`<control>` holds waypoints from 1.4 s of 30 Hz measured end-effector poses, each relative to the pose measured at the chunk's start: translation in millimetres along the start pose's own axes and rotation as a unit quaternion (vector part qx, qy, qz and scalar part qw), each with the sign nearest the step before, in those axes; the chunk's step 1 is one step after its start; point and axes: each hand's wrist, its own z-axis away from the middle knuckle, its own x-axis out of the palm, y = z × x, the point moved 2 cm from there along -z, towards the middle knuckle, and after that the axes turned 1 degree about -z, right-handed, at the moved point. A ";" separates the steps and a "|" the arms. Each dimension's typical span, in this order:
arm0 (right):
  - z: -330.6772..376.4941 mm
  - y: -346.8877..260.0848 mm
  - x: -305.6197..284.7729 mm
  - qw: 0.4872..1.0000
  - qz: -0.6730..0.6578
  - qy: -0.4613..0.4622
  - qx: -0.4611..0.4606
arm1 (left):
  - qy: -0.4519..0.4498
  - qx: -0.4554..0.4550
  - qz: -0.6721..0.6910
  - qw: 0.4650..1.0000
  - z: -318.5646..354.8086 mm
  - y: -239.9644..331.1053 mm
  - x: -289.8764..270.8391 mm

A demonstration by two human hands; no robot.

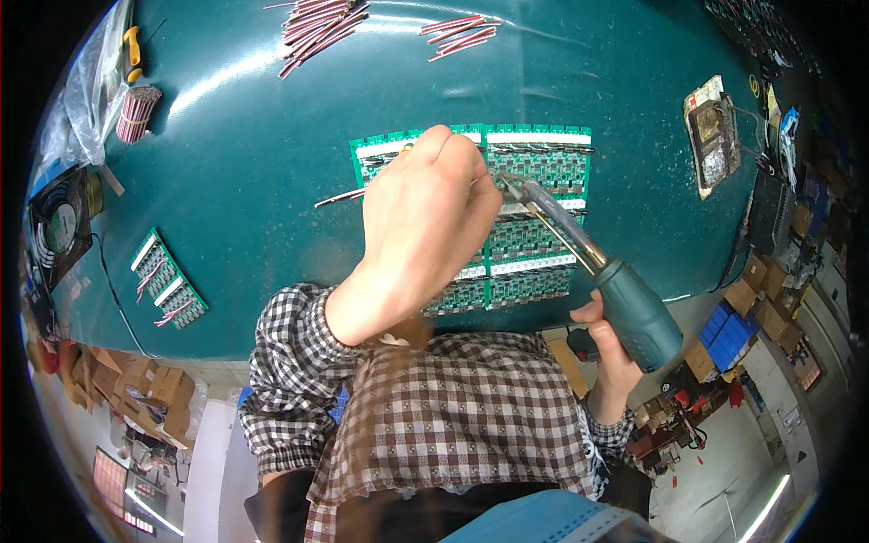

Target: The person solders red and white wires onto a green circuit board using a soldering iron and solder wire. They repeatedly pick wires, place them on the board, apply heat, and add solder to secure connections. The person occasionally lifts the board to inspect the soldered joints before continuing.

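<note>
My left hand [425, 217] hovers over a panel of green circuit boards [543, 172] on the teal table and pinches a thin red and white wire [339, 196] that sticks out to its left. A soldering iron with a teal handle [634, 312] is gripped by my right hand [608, 348]. Its metal tip [509, 185] reaches the board right beside my left fingers. Much of the panel's left part is hidden under my left hand.
A smaller green board with wires [169, 279] lies at the left. Bundles of red and white wires [317, 25] [460, 34] lie at the far edge, another bundle [136, 113] at the far left. A small fan [59, 226] stands left, an iron stand [713, 136] right.
</note>
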 end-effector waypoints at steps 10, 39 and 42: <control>-1.7 -2.8 -1.1 0.999 -0.030 0.007 -0.020 | -0.003 0.008 0.006 1.000 0.1 -0.3 0.1; -26.6 9.0 -23.9 0.990 -0.107 0.085 -0.039 | 0.006 0.136 -0.172 0.976 33.0 13.6 1.3; -27.0 8.3 -26.2 0.985 -0.145 0.085 -0.036 | 0.006 0.136 -0.173 0.976 33.9 13.4 2.2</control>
